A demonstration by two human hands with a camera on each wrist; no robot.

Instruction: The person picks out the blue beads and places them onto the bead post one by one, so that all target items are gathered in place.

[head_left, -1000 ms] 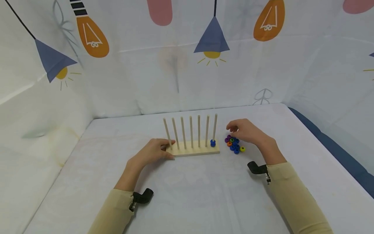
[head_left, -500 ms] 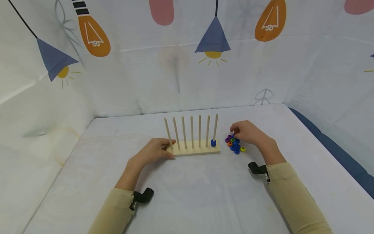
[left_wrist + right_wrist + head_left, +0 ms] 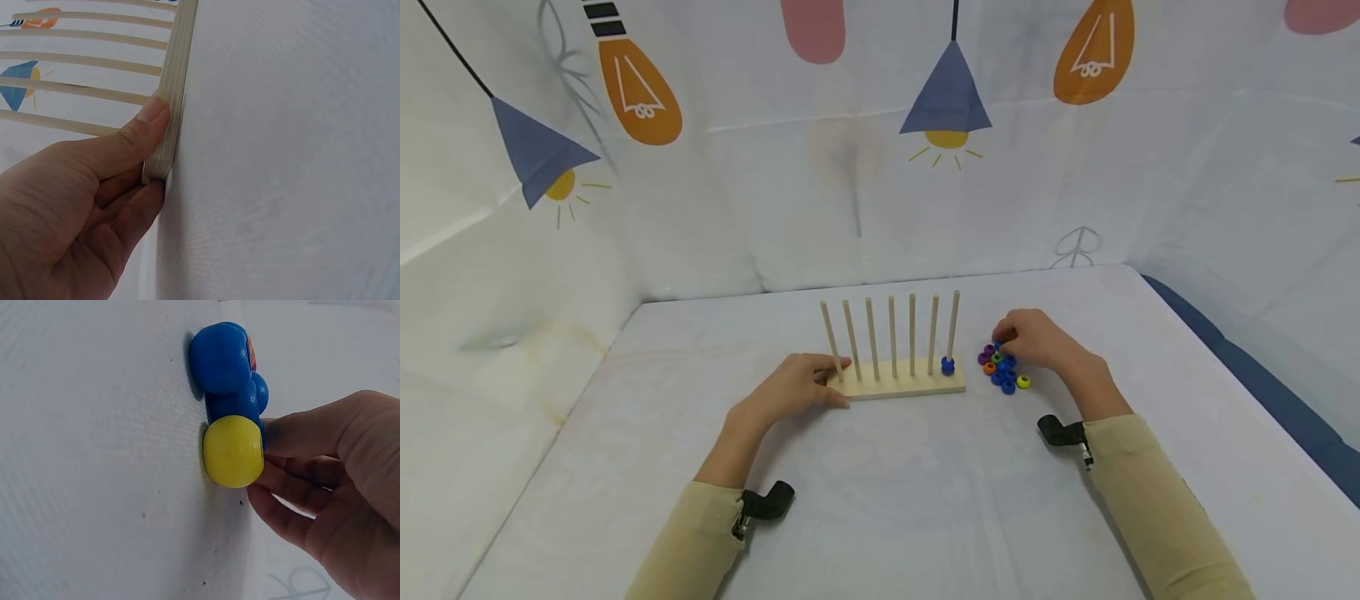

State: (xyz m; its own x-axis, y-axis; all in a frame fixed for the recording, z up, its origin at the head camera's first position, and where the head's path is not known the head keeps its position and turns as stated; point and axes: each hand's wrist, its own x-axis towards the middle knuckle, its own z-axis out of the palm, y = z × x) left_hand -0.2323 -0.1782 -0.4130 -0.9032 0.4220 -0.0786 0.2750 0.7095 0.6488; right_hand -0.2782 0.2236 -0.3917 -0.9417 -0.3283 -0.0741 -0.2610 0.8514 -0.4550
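My left hand (image 3: 793, 385) grips the left end of a pale wooden peg board (image 3: 897, 387), which has a row of several upright pegs. In the left wrist view, the thumb lies along the front of the base (image 3: 177, 81) and the fingers curl at its end. Two blue beads (image 3: 947, 367) sit low on the rightmost peg. At the far side of a small bead pile, my right hand (image 3: 1036, 335) pinches a blue bead (image 3: 997, 343) with thumb and fingers. The right wrist view has a yellow bead (image 3: 234, 452) and a blue bead (image 3: 220, 359) in front, partly hiding the fingertips.
The loose beads lie right of the board: several blue, plus purple, an orange bead (image 3: 989, 368), a green bead (image 3: 997, 358) and the yellow one. A white cloth covers the table (image 3: 887, 500). Behind it hangs a white curtain (image 3: 737, 200) printed with lamps and bulbs.
My right hand has moved slightly right and down onto the far side of the bead pile, its fingertips closing at a blue bead. The left hand and board have stayed put.
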